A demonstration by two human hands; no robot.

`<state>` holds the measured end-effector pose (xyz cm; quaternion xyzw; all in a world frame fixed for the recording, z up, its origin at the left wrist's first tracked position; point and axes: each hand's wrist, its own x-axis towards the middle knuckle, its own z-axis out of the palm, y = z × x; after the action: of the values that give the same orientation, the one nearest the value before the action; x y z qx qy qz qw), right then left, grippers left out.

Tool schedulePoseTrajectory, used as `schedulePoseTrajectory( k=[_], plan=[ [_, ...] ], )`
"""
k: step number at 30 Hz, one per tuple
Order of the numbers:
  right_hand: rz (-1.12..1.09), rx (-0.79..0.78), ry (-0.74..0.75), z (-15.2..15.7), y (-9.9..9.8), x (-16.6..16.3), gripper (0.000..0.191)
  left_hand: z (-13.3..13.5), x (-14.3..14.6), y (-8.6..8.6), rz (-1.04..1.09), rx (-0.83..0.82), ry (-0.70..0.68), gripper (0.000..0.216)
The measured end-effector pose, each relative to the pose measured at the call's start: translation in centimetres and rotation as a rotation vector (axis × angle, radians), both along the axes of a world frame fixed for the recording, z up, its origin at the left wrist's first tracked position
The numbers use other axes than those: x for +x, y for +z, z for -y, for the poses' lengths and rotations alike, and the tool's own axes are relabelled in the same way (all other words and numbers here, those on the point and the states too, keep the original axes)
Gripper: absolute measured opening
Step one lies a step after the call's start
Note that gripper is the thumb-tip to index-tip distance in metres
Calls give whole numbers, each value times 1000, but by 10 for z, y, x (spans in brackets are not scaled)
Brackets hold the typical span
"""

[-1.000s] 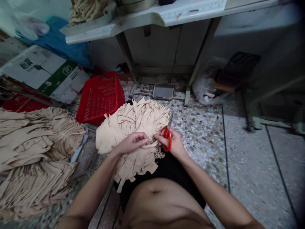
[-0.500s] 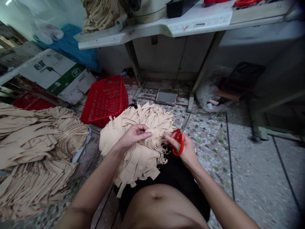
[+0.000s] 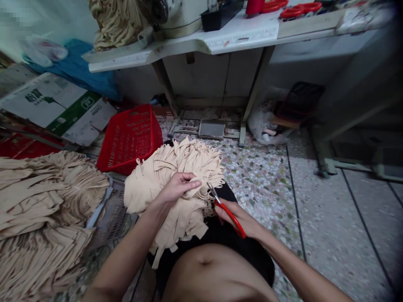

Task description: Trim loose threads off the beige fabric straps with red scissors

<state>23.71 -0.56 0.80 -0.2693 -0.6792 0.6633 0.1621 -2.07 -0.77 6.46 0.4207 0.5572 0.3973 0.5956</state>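
A bundle of beige fabric pieces (image 3: 179, 218) with many narrow strips lies across my lap. My left hand (image 3: 181, 187) pinches one of the beige pieces between thumb and fingers, on top of the bundle. In my right hand (image 3: 237, 218) are scissors (image 3: 231, 217) with red handles. Their metal blades point up and left toward the fabric by my left fingertips. Whether the blades touch the cloth I cannot tell.
At left a large heap of beige fabric (image 3: 34, 201) rests on a grey crate (image 3: 113, 209). A red basket (image 3: 129, 138) stands beyond my lap. Ahead is a white sewing table (image 3: 239, 37) with a sewing machine (image 3: 181, 19); a pedal (image 3: 212, 128) sits below it.
The scissors have swung from pointing up and away to pointing left at the fabric. My right hand has turned and moved slightly down and left. The view has shifted a little right.
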Motion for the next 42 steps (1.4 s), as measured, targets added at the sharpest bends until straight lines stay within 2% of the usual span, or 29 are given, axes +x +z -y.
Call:
schedulePoseTrajectory(
  k=[6,13,19,25,32,38,42],
  plan=[
    [-6,45,26,2,2,-6,46,7,1,7,1,-44,-67,35],
    [-25,-28,-39,3,6,-11,47,10,6,8,-27,-67,-92,34],
    [85,-193,-127,10,-6,-9,55,10,6,-1,19,-70,-95,29],
    [63,-224,-133,20,-19,1,53,12,7,3,-41,-61,-146,27],
    [-55,-105,-29,24,-8,7,47,14,10,-3,-79,-71,-122,29],
    [-68,-83,-60,28,-13,-1,47,16,15,1,-84,-59,-211,26],
    [-56,-124,-120,30,-17,-6,48,17,19,3,-111,-66,-239,25]
  ],
)
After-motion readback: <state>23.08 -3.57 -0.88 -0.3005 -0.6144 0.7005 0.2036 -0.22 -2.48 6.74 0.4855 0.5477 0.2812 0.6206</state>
